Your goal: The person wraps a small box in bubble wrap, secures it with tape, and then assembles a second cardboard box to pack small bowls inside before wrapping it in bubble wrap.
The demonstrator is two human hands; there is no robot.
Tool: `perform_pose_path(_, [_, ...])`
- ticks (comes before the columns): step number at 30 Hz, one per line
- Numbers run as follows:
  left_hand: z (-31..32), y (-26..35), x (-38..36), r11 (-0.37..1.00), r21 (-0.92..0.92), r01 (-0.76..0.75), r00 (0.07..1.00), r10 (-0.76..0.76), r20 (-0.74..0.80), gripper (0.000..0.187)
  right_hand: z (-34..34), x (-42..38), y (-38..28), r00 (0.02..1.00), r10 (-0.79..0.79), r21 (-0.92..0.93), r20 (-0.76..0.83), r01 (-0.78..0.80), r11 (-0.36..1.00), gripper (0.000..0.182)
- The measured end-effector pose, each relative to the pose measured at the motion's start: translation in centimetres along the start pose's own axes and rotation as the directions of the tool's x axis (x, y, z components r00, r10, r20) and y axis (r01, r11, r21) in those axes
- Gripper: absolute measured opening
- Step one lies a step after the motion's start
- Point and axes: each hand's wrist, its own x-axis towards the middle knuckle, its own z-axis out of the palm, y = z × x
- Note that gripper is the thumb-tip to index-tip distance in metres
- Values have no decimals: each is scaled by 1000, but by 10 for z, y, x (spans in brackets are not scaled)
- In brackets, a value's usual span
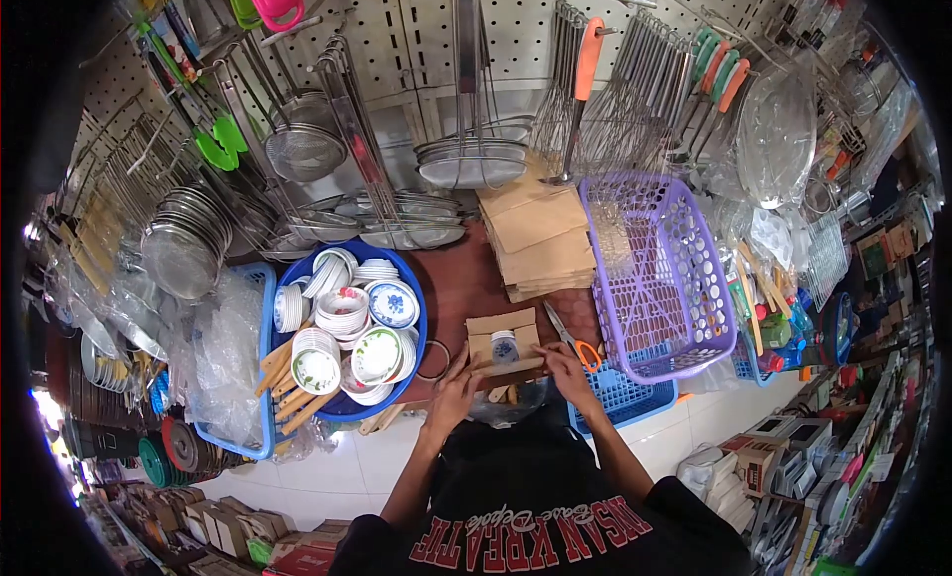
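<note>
Both hands are working at the near edge of the brown surface [451,288], pressing on a small cardboard sheet [503,340] on which a little patterned cup [504,347] is lying; the left hand [452,390] is pinning the sheet's left corner with its fingers flat, while the right hand [567,365] is holding the folded front flap down at the right end, so the card is staying bent around the cup rather than springing open. Neither grip is closing around anything: both are flattened, pressing the card, and how tightly the fingertips are curling under the flap is something I cannot tell. Orange-handled scissors [573,340] are lying just beside the right hand, within easy reach, and a stack of cut cardboard sheets [538,236] is sitting further back on the surface, apparently as a supply. To the left, a blue basin [416,308] is holding stacked white bowls [352,318] with painted patterns, with wooden spatulas [288,383] leaning against it. A purple basket [659,279] is standing to the right, partly over a blue crate [623,396]. Wire strainers and whisks [595,110] are hanging on the pegboard wall [416,31] behind.
</note>
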Motion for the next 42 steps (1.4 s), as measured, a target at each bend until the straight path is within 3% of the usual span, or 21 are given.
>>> perform_pose_path(3, [6,6,9,997,-52,55,997,-57,-49,59,-2,-1,9,997,73,260,-9,-68,963,25])
perform_pose_path(6, [4,17,19,999,-47,-5,991,-1,-130,67,4,1,14,999,-38,54,-31,40,998,24])
perform_pose_path(9, [-3,11,28,992,-116,-58,998,54,-44,74,4,1,8,1000,-14,2,-23,14,1000,25])
perform_pose_path(12, [-6,12,28,998,-65,3,999,-6,-48,73,7,2,2,998,-44,-37,-41,43,998,30])
perform_pose_path(15, [-7,17,24,993,-111,43,997,-49,-55,69,13,0,-21,988,-1,44,-155,8,999,36])
perform_pose_path(18, [8,8,18,991,-97,-89,979,69,-192,60,10,1,-40,982,-133,-162,-132,111,981,39])
perform_pose_path(21, [13,10,15,990,-138,-29,980,1,-198,52,6,1,-30,995,-104,-254,-6,99,962,40])
perform_pose_path(24, [21,2,14,984,-179,-7,975,-33,-219,50,6,4,-19,965,-260,-445,26,244,862,44])
perform_pose_path(30, [10,0,14,960,-247,130,986,-152,-69,47,4,4,-23,979,-200,-488,39,193,851,44])
perform_pose_path(33, [8,0,8,951,-251,180,963,-223,-154,48,3,4,-29,985,-172,-460,37,169,872,43])
perform_pose_path(36, [4,-3,-5,933,198,302,936,-251,-247,50,3,3,-37,985,-170,-501,21,157,851,42])
perform_pose_path(37, [9,-13,-12,904,313,293,932,-197,-304,49,3,3,-35,983,-181,-499,14,164,851,42])
perform_pose_path(40, [17,-38,-25,871,378,313,933,-206,-296,41,5,6,-35,980,-197,-507,6,173,845,41])
perform_pose_path(42, [21,-52,-24,852,459,254,935,-96,-341,36,4,4,-36,984,-179,-536,-5,148,831,40])
